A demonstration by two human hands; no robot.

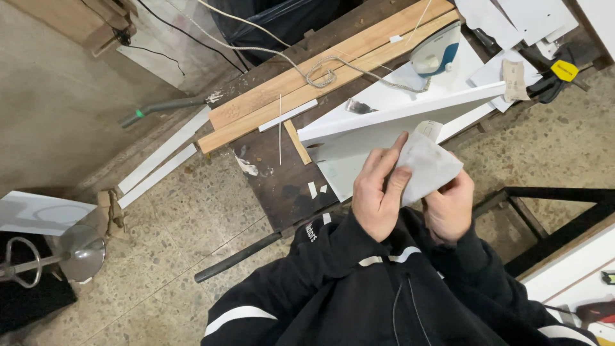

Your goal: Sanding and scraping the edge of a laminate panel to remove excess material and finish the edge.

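Both hands meet over the near edge of the counter [275, 186] — left hand [379, 198] and right hand [450, 208] on a sheet of sandpaper [428, 165] between them. Just behind it lies a panel [397, 115]; behind that an iron [437, 51]. Left of the panel lie planks [307, 83], a rope [320, 72] across them.

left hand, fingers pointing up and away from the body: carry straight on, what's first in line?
Likely the white panel standing on edge on the dark workbench. The left hand pinches a folded sheet of white sandpaper with the right hand; its fingertips point toward that panel. Depth is unclear.
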